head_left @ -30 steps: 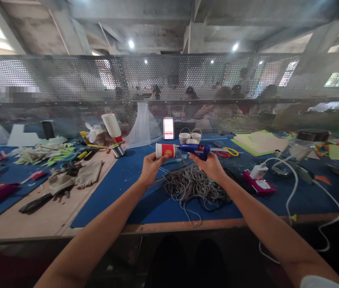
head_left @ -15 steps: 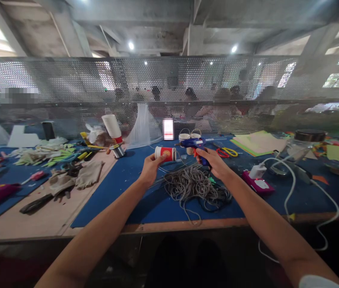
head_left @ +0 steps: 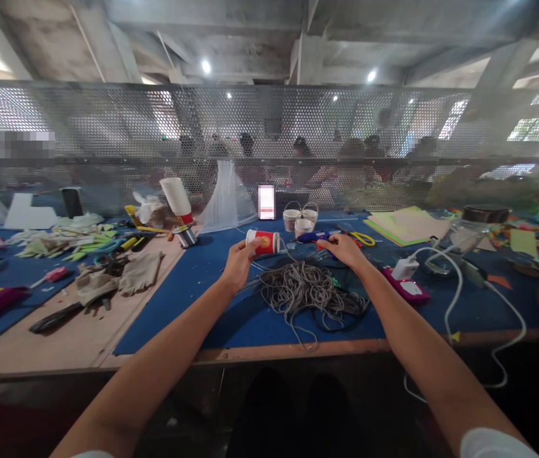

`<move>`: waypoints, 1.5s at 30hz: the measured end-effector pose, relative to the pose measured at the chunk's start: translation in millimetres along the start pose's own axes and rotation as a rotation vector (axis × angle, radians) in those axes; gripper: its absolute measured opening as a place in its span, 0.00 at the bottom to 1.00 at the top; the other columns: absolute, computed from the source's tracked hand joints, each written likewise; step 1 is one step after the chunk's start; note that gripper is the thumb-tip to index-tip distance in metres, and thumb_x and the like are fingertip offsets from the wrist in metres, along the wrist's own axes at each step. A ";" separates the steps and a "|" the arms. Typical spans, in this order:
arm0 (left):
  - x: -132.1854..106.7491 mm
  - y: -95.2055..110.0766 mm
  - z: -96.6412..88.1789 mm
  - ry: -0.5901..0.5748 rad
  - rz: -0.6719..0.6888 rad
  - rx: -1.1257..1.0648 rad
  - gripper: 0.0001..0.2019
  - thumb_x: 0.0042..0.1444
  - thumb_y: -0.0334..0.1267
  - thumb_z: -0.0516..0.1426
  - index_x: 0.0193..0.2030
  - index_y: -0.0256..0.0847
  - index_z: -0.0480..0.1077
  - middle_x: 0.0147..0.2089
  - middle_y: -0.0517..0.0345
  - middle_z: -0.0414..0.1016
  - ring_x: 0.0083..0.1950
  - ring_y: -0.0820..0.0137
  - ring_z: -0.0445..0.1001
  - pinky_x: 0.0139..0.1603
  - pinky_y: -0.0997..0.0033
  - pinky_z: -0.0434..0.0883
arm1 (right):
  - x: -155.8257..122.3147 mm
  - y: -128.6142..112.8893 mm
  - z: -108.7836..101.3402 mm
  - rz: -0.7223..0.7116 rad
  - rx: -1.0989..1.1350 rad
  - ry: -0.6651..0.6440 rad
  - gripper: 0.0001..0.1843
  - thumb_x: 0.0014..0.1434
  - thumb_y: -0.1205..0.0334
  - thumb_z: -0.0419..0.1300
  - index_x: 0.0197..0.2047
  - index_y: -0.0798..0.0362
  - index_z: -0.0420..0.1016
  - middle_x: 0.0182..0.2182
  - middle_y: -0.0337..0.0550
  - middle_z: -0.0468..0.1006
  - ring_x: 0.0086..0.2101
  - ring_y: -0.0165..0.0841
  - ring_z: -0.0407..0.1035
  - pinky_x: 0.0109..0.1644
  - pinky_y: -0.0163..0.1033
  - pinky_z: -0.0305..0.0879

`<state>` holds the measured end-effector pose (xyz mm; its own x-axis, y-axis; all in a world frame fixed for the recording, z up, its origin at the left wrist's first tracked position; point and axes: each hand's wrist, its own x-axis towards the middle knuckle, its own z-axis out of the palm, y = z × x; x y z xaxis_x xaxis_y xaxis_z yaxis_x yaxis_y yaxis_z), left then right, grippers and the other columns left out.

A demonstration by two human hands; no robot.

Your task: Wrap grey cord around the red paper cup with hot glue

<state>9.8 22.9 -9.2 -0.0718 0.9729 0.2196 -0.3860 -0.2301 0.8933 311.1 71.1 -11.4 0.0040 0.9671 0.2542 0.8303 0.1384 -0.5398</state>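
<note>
My left hand (head_left: pixel 237 261) is closed around a red and white paper cup (head_left: pixel 263 242), held on its side above the blue mat (head_left: pixel 193 286). My right hand (head_left: pixel 345 249) rests on a blue glue gun (head_left: pixel 314 236) that lies low over the mat, fingers curled over its handle. Just below both hands sits a tangled heap of grey cord (head_left: pixel 307 292). Three small white cups with wire handles (head_left: pixel 301 219) stand behind the glue gun.
Yellow-handled scissors (head_left: pixel 362 239), green and cream paper sheets (head_left: pixel 407 226), a pink charger block (head_left: pixel 405 286) with a white cable and a glass jar (head_left: pixel 476 232) lie to the right. Gloves (head_left: pixel 121 280), a knife (head_left: pixel 56 320) and paper scraps lie left. A perforated metal screen (head_left: pixel 269 146) backs the table, with people behind it.
My right hand has lowered the glue gun from beside the cup down toward the mat behind the cord. The left hand has kept the cup almost still.
</note>
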 end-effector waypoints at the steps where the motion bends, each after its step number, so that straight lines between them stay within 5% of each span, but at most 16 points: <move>1: -0.3 0.0 0.0 -0.005 0.001 -0.001 0.17 0.42 0.45 0.71 0.35 0.36 0.81 0.36 0.53 0.82 0.37 0.67 0.77 0.43 0.67 0.71 | 0.2 2.0 -0.5 0.023 -0.078 -0.019 0.27 0.59 0.35 0.56 0.33 0.52 0.75 0.31 0.43 0.80 0.35 0.36 0.73 0.36 0.36 0.60; 13: -6.3 3.3 4.7 -0.048 -0.006 0.011 0.17 0.41 0.46 0.72 0.33 0.36 0.81 0.33 0.54 0.81 0.36 0.68 0.75 0.41 0.69 0.70 | -3.2 8.5 2.2 0.208 -0.303 -0.088 0.21 0.61 0.45 0.60 0.30 0.56 0.78 0.38 0.60 0.82 0.44 0.51 0.77 0.46 0.48 0.66; 17: -5.0 0.0 3.3 -0.074 -0.009 0.037 0.16 0.42 0.46 0.72 0.34 0.36 0.81 0.34 0.54 0.81 0.35 0.69 0.74 0.40 0.69 0.69 | -9.3 2.9 1.8 0.143 -0.230 0.022 0.15 0.62 0.52 0.61 0.40 0.57 0.78 0.46 0.63 0.80 0.51 0.52 0.74 0.54 0.54 0.65; 20: -5.6 -0.7 3.6 -0.075 -0.009 0.062 0.17 0.42 0.47 0.72 0.34 0.36 0.81 0.33 0.54 0.80 0.34 0.69 0.74 0.40 0.69 0.69 | -14.7 -15.5 5.7 -0.004 -0.099 0.059 0.13 0.66 0.55 0.56 0.48 0.54 0.75 0.51 0.55 0.79 0.53 0.42 0.73 0.58 0.48 0.65; 23: -7.4 1.0 4.8 -0.073 -0.019 0.067 0.18 0.42 0.48 0.72 0.35 0.36 0.81 0.34 0.53 0.81 0.35 0.68 0.74 0.42 0.67 0.70 | -20.7 -43.0 16.9 -0.187 0.115 -0.039 0.14 0.66 0.58 0.56 0.53 0.50 0.72 0.49 0.45 0.81 0.49 0.32 0.76 0.54 0.39 0.69; 25: -8.4 2.4 5.5 -0.075 -0.004 0.058 0.19 0.43 0.49 0.71 0.36 0.36 0.82 0.35 0.52 0.81 0.36 0.67 0.74 0.43 0.67 0.71 | -25.5 -60.4 25.7 -0.303 0.543 -0.211 0.19 0.62 0.63 0.60 0.56 0.52 0.69 0.51 0.49 0.81 0.51 0.35 0.75 0.56 0.42 0.70; 28: -8.1 3.0 5.2 -0.063 0.034 0.062 0.18 0.46 0.48 0.70 0.38 0.36 0.82 0.36 0.53 0.81 0.37 0.67 0.74 0.44 0.68 0.71 | -32.1 -77.8 33.8 -0.282 0.749 -0.352 0.22 0.57 0.64 0.64 0.55 0.53 0.69 0.48 0.50 0.82 0.48 0.37 0.77 0.54 0.45 0.71; 32: -6.8 1.1 3.6 -0.044 0.076 0.110 0.17 0.48 0.47 0.69 0.39 0.36 0.81 0.36 0.54 0.82 0.37 0.67 0.75 0.45 0.68 0.70 | -37.5 -84.4 29.7 -0.278 0.684 -0.250 0.12 0.59 0.57 0.63 0.45 0.53 0.73 0.34 0.43 0.81 0.36 0.34 0.78 0.48 0.43 0.72; 36: -9.0 1.1 4.8 -0.048 0.129 0.197 0.16 0.49 0.48 0.68 0.38 0.38 0.82 0.36 0.55 0.82 0.38 0.66 0.76 0.47 0.67 0.71 | -44.1 -86.2 18.0 -0.364 0.604 -0.108 0.12 0.62 0.51 0.60 0.39 0.52 0.75 0.29 0.38 0.77 0.27 0.30 0.73 0.38 0.39 0.70; 40: -12.0 3.1 7.7 -0.058 0.157 0.279 0.14 0.49 0.47 0.68 0.36 0.38 0.82 0.34 0.56 0.81 0.37 0.65 0.75 0.46 0.66 0.71 | -49.7 -89.8 12.9 -0.361 0.582 -0.011 0.14 0.63 0.49 0.59 0.41 0.51 0.74 0.33 0.40 0.77 0.24 0.27 0.69 0.32 0.36 0.67; 45: -13.2 3.1 8.7 -0.046 0.154 0.283 0.15 0.48 0.47 0.68 0.36 0.37 0.82 0.33 0.56 0.81 0.36 0.66 0.74 0.44 0.67 0.71 | -48.8 -88.9 12.8 -0.294 0.590 -0.061 0.20 0.64 0.44 0.58 0.47 0.52 0.74 0.42 0.44 0.79 0.25 0.27 0.68 0.31 0.36 0.65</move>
<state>17.6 9.2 -5.9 -0.0655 0.9258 0.3722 -0.1028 -0.3773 0.9204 229.9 14.3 13.9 -0.2222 0.8790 0.4220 0.3472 0.4757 -0.8082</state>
